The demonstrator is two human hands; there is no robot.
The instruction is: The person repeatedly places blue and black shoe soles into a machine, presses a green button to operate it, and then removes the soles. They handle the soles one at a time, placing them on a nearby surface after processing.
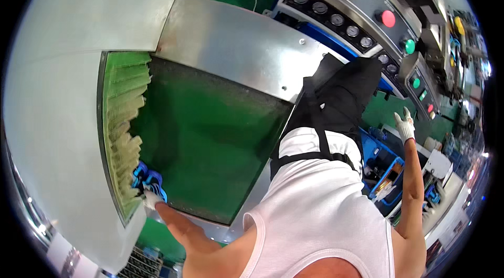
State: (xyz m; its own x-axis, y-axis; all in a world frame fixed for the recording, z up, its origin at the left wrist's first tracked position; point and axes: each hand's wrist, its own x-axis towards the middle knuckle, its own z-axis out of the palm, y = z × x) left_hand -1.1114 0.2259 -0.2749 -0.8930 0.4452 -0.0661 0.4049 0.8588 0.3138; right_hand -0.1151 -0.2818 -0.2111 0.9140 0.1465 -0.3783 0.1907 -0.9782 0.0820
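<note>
At the near left corner of a green conveyor belt (205,126), blue and black shoe-like pieces (152,176) lie against a fringed strip curtain (123,120). My left hand (151,199), in a white knit glove, is closed at the near end of these pieces; its fingertips are partly hidden among them. Out to the right, my right hand (405,127) wears a similar glove. Its fingers are spread with nothing in them, below a small control box (419,86) and apart from it.
A large pale machine housing (52,99) borders the belt on the left. Along the far side runs a metal plate (226,36). Beyond my legs stands a control panel with gauges and a red button (388,18). A blue crate (374,147) of assorted items is at my right.
</note>
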